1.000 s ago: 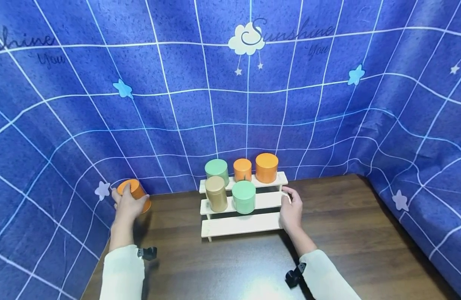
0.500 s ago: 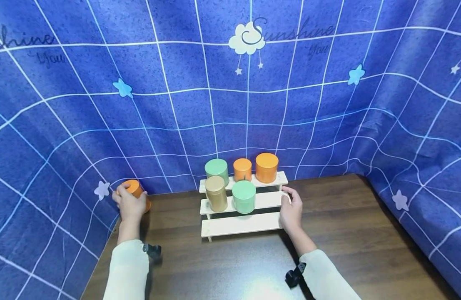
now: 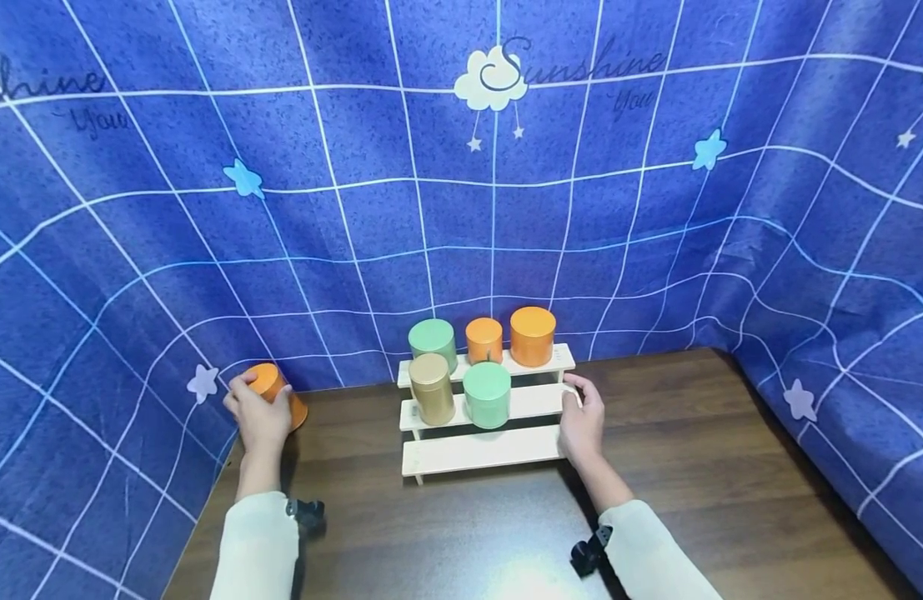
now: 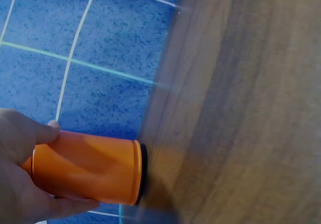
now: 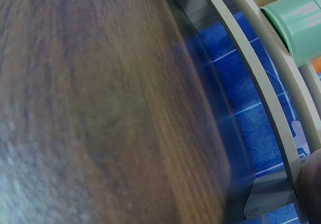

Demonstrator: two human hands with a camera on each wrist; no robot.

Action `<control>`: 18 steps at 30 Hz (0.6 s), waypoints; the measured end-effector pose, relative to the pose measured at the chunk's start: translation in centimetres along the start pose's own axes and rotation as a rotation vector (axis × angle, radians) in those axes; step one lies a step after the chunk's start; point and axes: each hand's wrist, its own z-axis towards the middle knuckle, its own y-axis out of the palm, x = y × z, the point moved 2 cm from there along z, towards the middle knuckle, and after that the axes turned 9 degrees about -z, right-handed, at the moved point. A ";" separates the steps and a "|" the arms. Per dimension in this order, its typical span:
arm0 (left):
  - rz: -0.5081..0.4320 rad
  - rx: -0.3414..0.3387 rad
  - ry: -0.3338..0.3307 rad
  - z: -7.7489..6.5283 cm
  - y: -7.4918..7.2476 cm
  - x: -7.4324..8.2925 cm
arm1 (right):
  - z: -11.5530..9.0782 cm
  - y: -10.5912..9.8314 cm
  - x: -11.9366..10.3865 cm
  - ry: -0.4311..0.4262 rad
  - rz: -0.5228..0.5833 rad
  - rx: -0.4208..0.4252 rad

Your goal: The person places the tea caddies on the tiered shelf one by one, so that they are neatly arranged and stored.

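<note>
At the far left of the table, my left hand (image 3: pixel 262 421) grips an orange canister (image 3: pixel 294 412). In the left wrist view the canister (image 4: pixel 88 166) lies between thumb and fingers, its dark-rimmed base close to the wood; contact with the table is unclear. My right hand (image 3: pixel 584 421) holds the right end of a pale three-tier rack (image 3: pixel 479 452). Its top tier bears a green canister (image 3: pixel 433 337), a small orange canister (image 3: pixel 484 340) and a larger orange canister (image 3: pixel 533 337). On the middle tier stand a gold canister (image 3: pixel 433 392) and a light green canister (image 3: pixel 487 396).
A brown wooden table (image 3: pixel 431 533) carries the rack near its back edge. Blue grid-patterned cloth (image 3: pixel 378 208) hangs behind and along both sides, close to the left hand. In the right wrist view, the rack's end support (image 5: pixel 271 196) meets the table.
My left hand has shifted slightly right, and the orange canister in it has moved a little right and nearer. The right hand and the rack stay in place.
</note>
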 end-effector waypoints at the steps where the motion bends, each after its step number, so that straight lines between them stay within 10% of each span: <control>1: -0.009 -0.004 0.006 -0.3 -0.1 0.1 | 0.0 0.0 0.0 0.000 -0.008 -0.001; 18: 0.038 -0.145 0.131 -5.1 -3.2 7.4 | 1.7 0.3 3.2 0.005 -0.021 0.002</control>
